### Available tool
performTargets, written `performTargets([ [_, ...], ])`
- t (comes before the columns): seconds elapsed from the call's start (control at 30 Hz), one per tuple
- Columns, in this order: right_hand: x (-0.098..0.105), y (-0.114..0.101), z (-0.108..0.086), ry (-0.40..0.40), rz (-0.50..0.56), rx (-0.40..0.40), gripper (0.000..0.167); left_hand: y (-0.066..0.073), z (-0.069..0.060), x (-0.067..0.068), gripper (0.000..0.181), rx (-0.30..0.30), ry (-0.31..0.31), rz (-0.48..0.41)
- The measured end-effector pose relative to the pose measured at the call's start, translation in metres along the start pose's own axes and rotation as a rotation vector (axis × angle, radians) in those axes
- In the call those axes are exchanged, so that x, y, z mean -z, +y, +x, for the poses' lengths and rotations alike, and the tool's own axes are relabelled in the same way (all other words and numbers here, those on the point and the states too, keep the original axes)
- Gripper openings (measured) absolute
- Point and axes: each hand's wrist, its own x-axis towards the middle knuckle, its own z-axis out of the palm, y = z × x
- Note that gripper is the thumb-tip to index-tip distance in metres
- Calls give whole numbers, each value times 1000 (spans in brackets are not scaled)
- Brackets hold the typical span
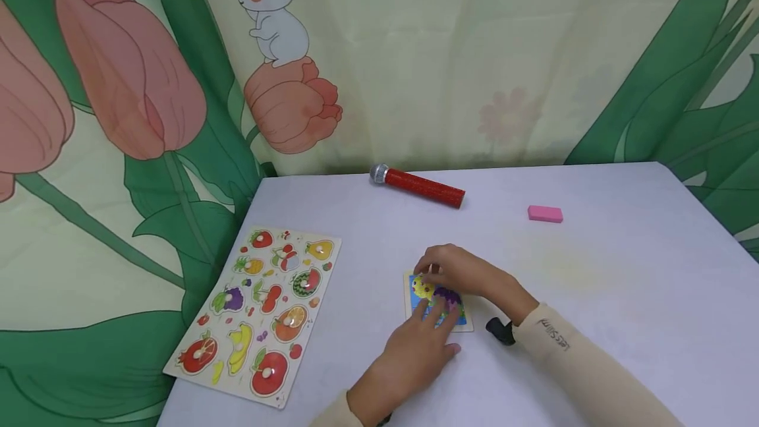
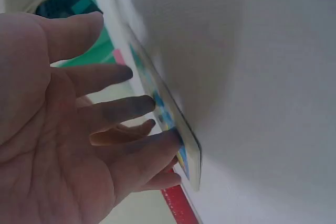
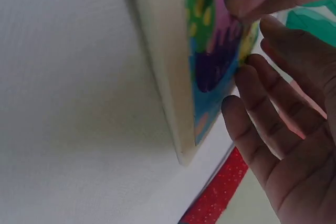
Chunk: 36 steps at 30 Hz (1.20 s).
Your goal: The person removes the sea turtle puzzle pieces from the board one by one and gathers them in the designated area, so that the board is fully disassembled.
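A small wooden picture board (image 1: 466, 329) with a blue, yellow and purple picture lies flat on the table. The left hand (image 1: 415, 351) reaches over its lower part, fingers spread and fairly straight; in the left wrist view the hand (image 2: 58, 129) has fingertips at the board (image 2: 193, 167). Arched over the board's upper left is the right hand (image 1: 465, 269), which covers part of the picture. In the right wrist view, this hand (image 3: 299, 135) has its thumb over the board (image 3: 168, 77) and loosely bent fingers near its far edge. Nothing gripped is visible.
A large fruit puzzle board (image 1: 261, 335) lies at the table's left. Behind the hands is a red microphone (image 1: 423, 188), with a pink block (image 1: 545, 214) to its right. A small black object (image 1: 501, 331) is beside the right wrist. A printed curtain hangs behind.
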Motion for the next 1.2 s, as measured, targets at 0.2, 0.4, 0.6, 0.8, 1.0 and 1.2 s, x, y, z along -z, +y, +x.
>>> performTargets([
  [0.2, -8, -8, 9, -74, -57, 38, 22, 17, 4, -12, 60, -23, 31, 299],
  [0.4, -5, -9, 11, -72, -67, 16, 23, 23, 7, -15, 66, -5, 36, 357],
  [0.6, -6, -10, 12, -96, -61, 14, 22, 25, 6, -16, 66, 6, 23, 352],
  [0.8, -6, -13, 13, -122, -48, 17, 22, 25, 5, -16, 68, 32, 25, 292],
  [1.0, -5, -12, 14, -170, -28, 0, 25, 24, 7, -15, 69, 47, 13, 235],
  [1.2, -5, -9, 15, -158, 25, -19, 28, 24, 7, -14, 67, 44, 12, 194],
])
